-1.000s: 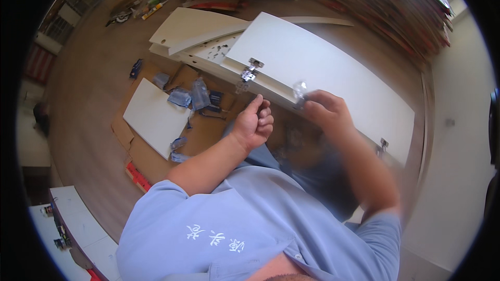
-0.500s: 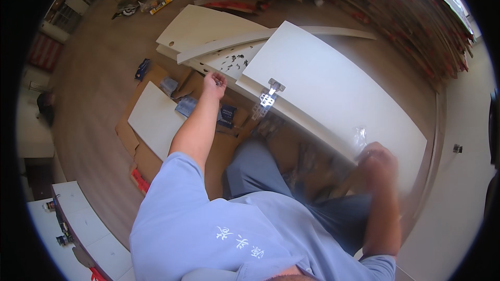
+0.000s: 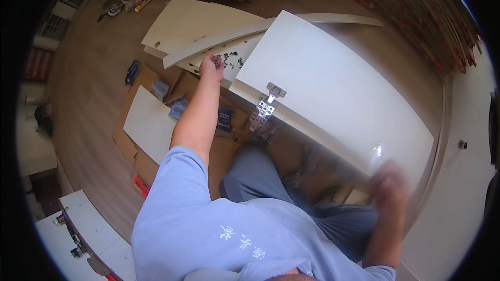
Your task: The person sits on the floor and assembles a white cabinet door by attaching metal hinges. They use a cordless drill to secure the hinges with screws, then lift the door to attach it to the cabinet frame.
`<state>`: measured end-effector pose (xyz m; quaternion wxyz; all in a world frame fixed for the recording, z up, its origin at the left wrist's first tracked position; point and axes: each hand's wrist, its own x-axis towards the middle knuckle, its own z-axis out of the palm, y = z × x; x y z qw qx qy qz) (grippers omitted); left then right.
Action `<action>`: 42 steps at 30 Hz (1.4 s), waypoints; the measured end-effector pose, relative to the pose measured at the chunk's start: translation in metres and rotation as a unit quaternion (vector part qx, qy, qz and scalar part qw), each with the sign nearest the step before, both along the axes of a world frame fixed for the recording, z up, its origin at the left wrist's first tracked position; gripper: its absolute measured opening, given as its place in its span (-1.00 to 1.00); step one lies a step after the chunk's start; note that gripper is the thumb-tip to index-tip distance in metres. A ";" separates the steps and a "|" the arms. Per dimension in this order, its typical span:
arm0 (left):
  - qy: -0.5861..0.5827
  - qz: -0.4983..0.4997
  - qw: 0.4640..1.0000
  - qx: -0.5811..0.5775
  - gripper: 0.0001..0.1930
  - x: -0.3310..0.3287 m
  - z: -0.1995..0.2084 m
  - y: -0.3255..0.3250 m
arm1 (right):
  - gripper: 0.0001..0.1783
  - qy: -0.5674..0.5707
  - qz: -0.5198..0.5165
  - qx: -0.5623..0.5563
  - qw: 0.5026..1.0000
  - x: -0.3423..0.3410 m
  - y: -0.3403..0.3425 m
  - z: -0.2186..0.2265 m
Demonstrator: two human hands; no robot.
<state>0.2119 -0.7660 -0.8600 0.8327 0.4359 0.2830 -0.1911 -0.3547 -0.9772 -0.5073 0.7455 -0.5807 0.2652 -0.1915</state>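
My left hand (image 3: 211, 67) reaches forward to small dark screw-like pieces (image 3: 229, 60) scattered on a white board. Its fingers are curled together; whatever they hold is too small to name. A white cabinet door panel (image 3: 333, 83) lies across in front of me over other boards. On its near edge sits a metal cabinet hinge (image 3: 264, 109), its arm sticking out toward me. My right hand (image 3: 389, 184) is by the panel's right near edge, smeared by motion, so its fingers do not read. A shiny clear plastic piece (image 3: 377, 151) shows on the panel beside it.
A long white strip (image 3: 224, 40) lies across the boards. Cardboard with blue packets (image 3: 225, 117) and a white panel (image 3: 148, 122) are at left. Flattened cardboard (image 3: 406, 15) is stacked at far right. A yellow tube (image 3: 146, 2) lies on the floor at far left.
My left hand has moved forward to the small pieces on the board. My right hand has shifted slightly right and nearer to me. The view has turned a little.
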 end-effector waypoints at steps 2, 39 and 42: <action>-0.012 0.005 1.000 0.009 -0.68 -0.004 0.016 -0.009 | -0.74 0.004 0.003 -0.008 1.000 0.002 0.000 0.000; -0.318 -0.588 0.706 -0.234 -0.35 -0.448 0.278 0.014 | -0.74 0.110 0.287 -0.432 0.848 -0.011 0.075 0.006; -0.253 -0.585 0.748 -0.185 -0.34 -0.448 0.276 0.025 | -0.76 0.138 0.297 -0.427 0.843 -0.012 0.083 0.004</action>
